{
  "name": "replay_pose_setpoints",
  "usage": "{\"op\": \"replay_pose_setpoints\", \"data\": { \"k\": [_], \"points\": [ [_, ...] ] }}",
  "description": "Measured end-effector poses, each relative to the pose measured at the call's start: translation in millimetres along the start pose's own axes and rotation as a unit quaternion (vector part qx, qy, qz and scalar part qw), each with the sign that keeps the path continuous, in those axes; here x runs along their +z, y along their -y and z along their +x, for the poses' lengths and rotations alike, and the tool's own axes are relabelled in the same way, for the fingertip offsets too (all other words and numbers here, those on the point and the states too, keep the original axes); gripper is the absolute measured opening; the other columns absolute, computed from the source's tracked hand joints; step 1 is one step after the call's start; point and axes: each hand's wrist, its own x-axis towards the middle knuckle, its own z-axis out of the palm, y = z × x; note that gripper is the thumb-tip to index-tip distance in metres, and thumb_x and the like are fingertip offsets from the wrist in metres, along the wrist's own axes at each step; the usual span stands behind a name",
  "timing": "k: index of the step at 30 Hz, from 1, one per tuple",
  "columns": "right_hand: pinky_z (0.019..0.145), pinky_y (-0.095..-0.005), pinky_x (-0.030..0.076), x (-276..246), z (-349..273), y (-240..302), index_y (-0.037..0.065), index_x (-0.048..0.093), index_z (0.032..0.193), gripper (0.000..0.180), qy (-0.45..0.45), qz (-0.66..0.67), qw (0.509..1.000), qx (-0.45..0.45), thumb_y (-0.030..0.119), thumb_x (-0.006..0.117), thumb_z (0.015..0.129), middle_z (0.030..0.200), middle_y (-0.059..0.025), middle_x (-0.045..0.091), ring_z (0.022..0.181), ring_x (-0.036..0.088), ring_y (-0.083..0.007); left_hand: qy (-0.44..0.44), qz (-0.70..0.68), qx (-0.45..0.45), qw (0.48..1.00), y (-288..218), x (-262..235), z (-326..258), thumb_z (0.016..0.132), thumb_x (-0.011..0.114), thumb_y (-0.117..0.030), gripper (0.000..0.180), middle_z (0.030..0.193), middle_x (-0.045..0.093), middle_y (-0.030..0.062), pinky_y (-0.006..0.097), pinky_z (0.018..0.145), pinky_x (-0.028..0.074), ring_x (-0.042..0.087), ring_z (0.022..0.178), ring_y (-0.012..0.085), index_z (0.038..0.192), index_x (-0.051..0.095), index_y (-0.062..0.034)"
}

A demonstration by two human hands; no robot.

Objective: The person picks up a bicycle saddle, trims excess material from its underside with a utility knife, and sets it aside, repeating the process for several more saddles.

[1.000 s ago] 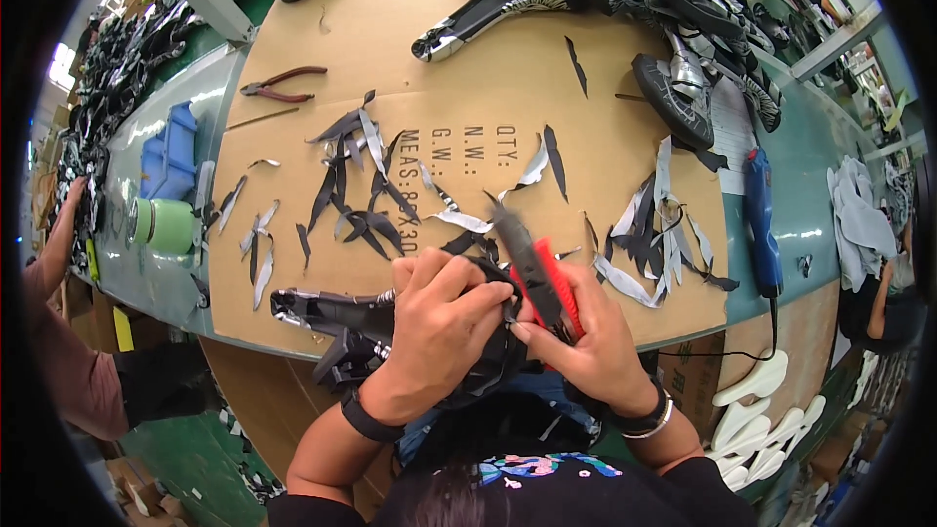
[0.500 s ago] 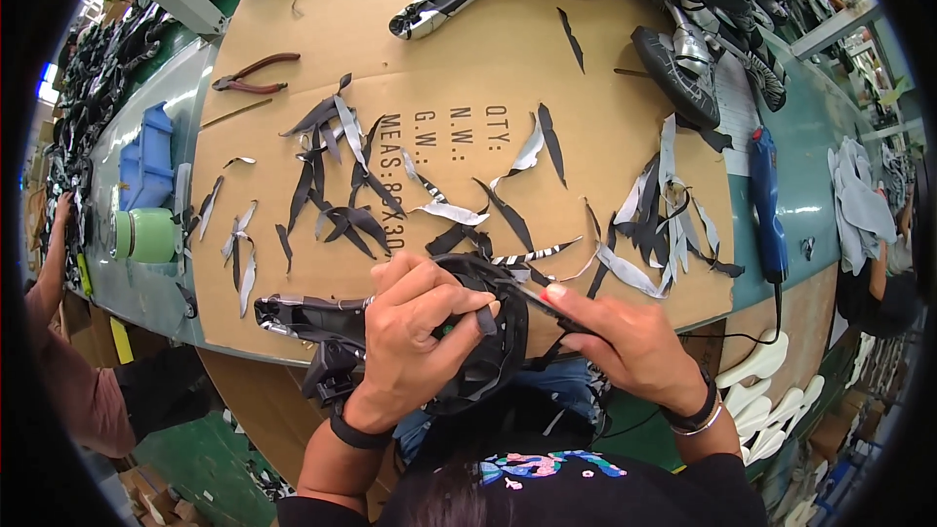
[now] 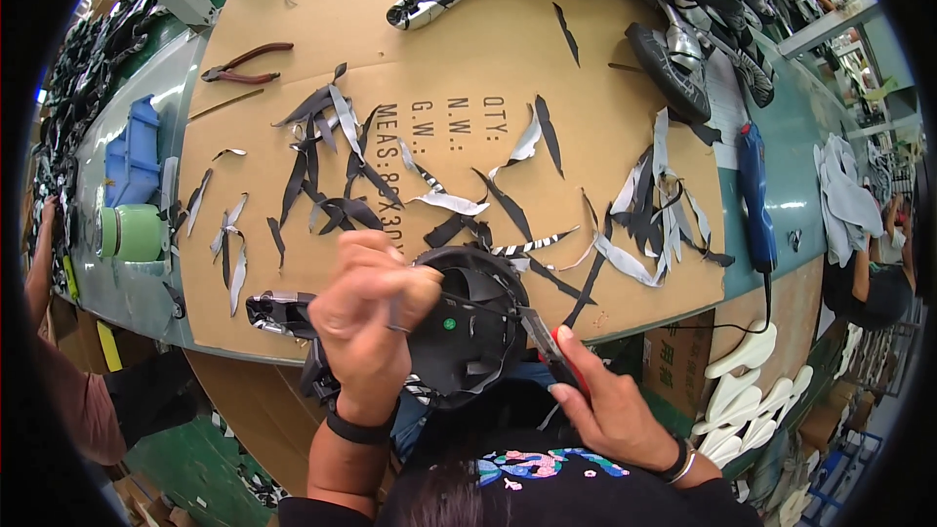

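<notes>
A black shoe upper (image 3: 468, 322) sits at the near edge of the cardboard sheet (image 3: 429, 98), its opening turned up toward me. My left hand (image 3: 366, 317) grips its left side, fingers pinching a thin strip at the rim. My right hand (image 3: 610, 415) holds red-handled scissors (image 3: 551, 351) with the blades pointing at the upper's right edge. Several black and zebra-patterned trimmed strips (image 3: 342, 166) lie scattered across the cardboard beyond.
Red-handled pliers (image 3: 244, 61) lie at the far left. A blue tool with a cord (image 3: 756, 195) rests at the right. A green tape roll (image 3: 132, 232) and blue bin (image 3: 132, 151) stand left. Finished uppers (image 3: 673, 49) lie at the back. White insoles (image 3: 742, 381) are stacked at the lower right. Another person's arm (image 3: 44, 254) is at the left.
My right hand with the scissors dropped from above the upper to its lower right side. The left hand turned the upper so its opening faces up.
</notes>
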Motion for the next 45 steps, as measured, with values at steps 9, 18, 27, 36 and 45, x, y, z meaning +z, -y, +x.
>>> {"op": "replay_pose_setpoints", "data": {
  "k": [9,18,27,36,45],
  "points": [
    [0.066,-0.039,0.053,-4.5,-4.5,-0.3,0.011,0.045,0.141,0.053,-0.039,-0.053,0.998,-0.003,0.015,0.062,0.091,0.103,-0.0181,0.067,0.082,0.066,-0.0353,0.103,0.222,-0.187,0.951,-24.3,-18.7,26.5,0.082,0.077,-0.023,0.066,0.115,0.065,0.0175,0.034,0.094,0.045,0.06,0.106,0.0236,0.131,0.047,0.0074],
    [0.055,-0.0439,0.046,-13.8,59.2,-16.5,0.016,0.038,0.146,0.062,0.056,-0.131,0.981,-0.129,0.012,0.062,0.089,0.074,-0.015,0.06,0.064,0.06,-0.0352,0.153,0.181,-0.348,0.907,-30.5,-49.1,14.9,0.077,0.074,-0.011,0.039,0.095,0.067,0.0059,0.027,0.078,0.05,0.061,0.085,0.0113,0.112,0.061,0.0019],
    [0.065,-0.048,0.05,16.8,6.0,-20.7,0.005,0.032,0.146,0.064,0.035,0.045,0.997,-0.056,0.01,0.062,0.09,0.096,-0.0268,0.065,0.076,0.063,-0.0444,-0.004,0.151,-0.315,0.937,-41.3,-30.2,-34.7,0.08,0.072,-0.009,0.033,0.098,0.064,0.0062,0.026,0.083,0.046,0.058,0.089,0.0122,0.109,0.06,0.002],
    [0.074,-0.0442,0.052,38.1,-47.4,-4.8,0.005,0.025,0.146,0.061,0.053,0.134,0.986,0.087,0.014,0.057,0.095,0.12,-0.0267,0.058,0.089,0.064,-0.046,-0.137,0.295,-0.107,0.94,-36.2,7.3,-128.8,0.084,0.07,-0.005,0.034,0.098,0.052,0.0109,0.033,0.082,0.042,0.051,0.091,0.021,0.11,0.051,0.0009],
    [0.087,-0.0386,0.051,35.7,21.0,-1.9,0.001,0.03,0.144,0.069,-0.162,0.106,0.969,-0.151,0.004,0.068,0.086,0.135,-0.0247,0.051,0.111,0.062,-0.0346,-0.032,0.427,0.078,0.9,-45.7,1.2,-139.3,0.078,0.073,-0.006,0.041,0.1,0.05,0.018,0.041,0.08,0.043,0.051,0.09,0.0328,0.112,0.05,0.0014]
  ]
}}
